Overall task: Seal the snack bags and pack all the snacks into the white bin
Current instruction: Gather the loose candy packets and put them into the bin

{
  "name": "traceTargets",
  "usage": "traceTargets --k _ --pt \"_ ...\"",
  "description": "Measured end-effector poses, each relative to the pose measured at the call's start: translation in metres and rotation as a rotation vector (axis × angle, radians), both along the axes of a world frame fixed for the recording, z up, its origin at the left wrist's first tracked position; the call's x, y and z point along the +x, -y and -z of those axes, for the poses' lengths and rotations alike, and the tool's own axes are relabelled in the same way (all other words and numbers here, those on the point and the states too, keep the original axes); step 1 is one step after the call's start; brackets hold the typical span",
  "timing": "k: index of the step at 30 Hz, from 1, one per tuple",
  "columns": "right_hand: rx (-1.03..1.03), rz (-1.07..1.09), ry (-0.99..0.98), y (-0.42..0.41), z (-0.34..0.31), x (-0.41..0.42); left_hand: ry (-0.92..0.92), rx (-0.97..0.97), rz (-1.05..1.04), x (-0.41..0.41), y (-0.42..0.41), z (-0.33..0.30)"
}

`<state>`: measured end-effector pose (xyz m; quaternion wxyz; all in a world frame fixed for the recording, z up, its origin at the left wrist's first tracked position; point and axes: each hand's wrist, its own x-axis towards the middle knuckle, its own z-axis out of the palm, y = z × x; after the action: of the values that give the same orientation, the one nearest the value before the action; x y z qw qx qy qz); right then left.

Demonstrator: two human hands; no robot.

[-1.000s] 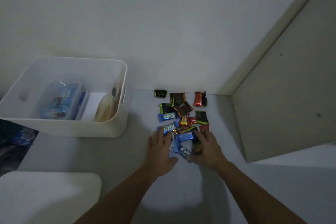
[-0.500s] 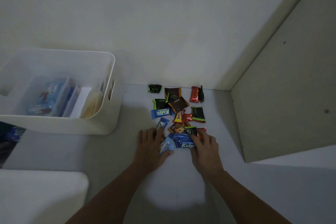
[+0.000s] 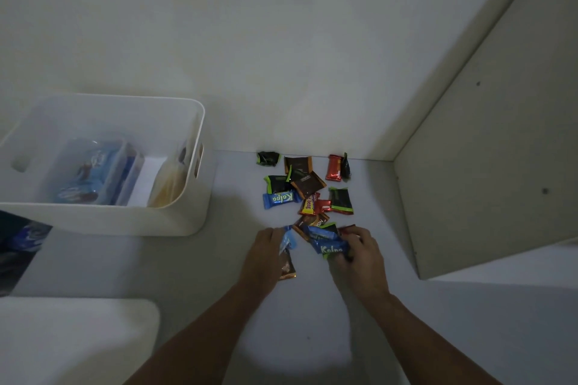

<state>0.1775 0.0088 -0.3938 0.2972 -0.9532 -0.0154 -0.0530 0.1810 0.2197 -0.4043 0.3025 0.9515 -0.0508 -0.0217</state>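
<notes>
a: where are the snacks found?
b: a scatter of small wrapped snacks [image 3: 308,194] is spread on the white table [image 3: 219,275], near the wall. a blue kalpa bar [image 3: 279,199] lies at the left edge of the scatter, a red wrapper [image 3: 333,167] near the back, and a black packet with green ends [image 3: 341,201] at the right.

a: and the white bin?
b: the white bin [image 3: 125,216] is set well to the left of the scatter. a blue biscuit pack [image 3: 86,175] and a yellowish bag [image 3: 170,184] are seen inside it, the bag leaning against the right wall.

a: how is the left hand described?
b: the left hand [image 3: 266,251] is curled at the near edge of the scatter. a light blue wrapper [image 3: 288,239] and a brown packet with orange ends [image 3: 287,266] are gripped in it.

a: and the right?
b: the right hand [image 3: 359,255] is closed round a bunch of wrappers; a blue kalpa packet [image 3: 330,248] is held in that grip, with other wrappers bunched against it. how many are held cannot be told.

a: anything else in view?
b: a white rounded object [image 3: 72,341] is seen at the lower left, and a beige panel [image 3: 488,166] stands at the right.
</notes>
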Motion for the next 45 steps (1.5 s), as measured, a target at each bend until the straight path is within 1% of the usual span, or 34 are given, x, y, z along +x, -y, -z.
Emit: traceTargets --k 1,3,6,8,10,13,15,18,19,23,28,30,32,35,39,40,43,45 --pt "0.000 0.009 -0.012 0.000 -0.005 0.001 -0.012 -0.011 -0.014 -0.001 -0.001 -0.003" --pt "0.001 0.030 -0.032 -0.001 -0.015 0.003 0.039 0.015 -0.024 -0.004 -0.003 -0.006" --pt "0.002 0.056 -0.043 -0.003 -0.021 0.004 0.029 0.139 0.038 -0.011 -0.003 -0.004" --pt "0.006 0.069 -0.050 -0.004 -0.021 0.002 0.021 0.257 0.095 -0.015 -0.001 0.003" --pt "0.030 0.088 -0.050 -0.004 -0.021 0.000 0.074 0.320 0.142 -0.018 0.004 0.010" --pt "0.054 0.116 -0.048 -0.004 -0.025 -0.003 0.175 0.322 0.177 -0.018 0.007 0.017" --pt "0.060 0.147 -0.054 -0.005 -0.033 -0.004 0.178 0.261 0.174 -0.016 0.003 0.017" --pt "0.074 0.165 -0.053 -0.011 -0.055 0.002 0.143 0.041 0.102 -0.010 -0.002 0.003" --pt "0.087 0.158 -0.038 -0.015 -0.064 0.005 0.157 -0.027 0.065 -0.007 -0.003 -0.007" --pt "0.140 0.088 0.057 -0.041 -0.113 0.030 0.341 -0.190 0.003 0.012 -0.017 -0.072" --pt "0.183 -0.062 0.178 -0.097 -0.176 0.070 0.478 -0.289 -0.130 0.042 -0.067 -0.160" --pt "0.163 -0.114 0.205 -0.124 -0.197 0.082 0.528 -0.316 -0.203 0.049 -0.094 -0.182" --pt "0.123 -0.168 0.206 -0.153 -0.213 0.094 0.539 -0.334 -0.302 0.053 -0.121 -0.198" --pt "0.050 -0.252 0.153 -0.202 -0.226 0.110 0.435 -0.301 -0.434 0.058 -0.165 -0.206" --pt "-0.065 -0.350 0.071 -0.267 -0.228 0.121 0.259 -0.239 -0.519 0.062 -0.214 -0.199" --pt "-0.081 -0.363 0.050 -0.280 -0.226 0.124 0.200 -0.262 -0.528 0.063 -0.223 -0.197" --pt "-0.104 -0.410 -0.034 -0.312 -0.223 0.133 -0.042 -0.432 -0.539 0.064 -0.246 -0.191" --pt "-0.122 -0.464 -0.109 -0.323 -0.222 0.139 -0.138 -0.471 -0.581 0.064 -0.255 -0.188"
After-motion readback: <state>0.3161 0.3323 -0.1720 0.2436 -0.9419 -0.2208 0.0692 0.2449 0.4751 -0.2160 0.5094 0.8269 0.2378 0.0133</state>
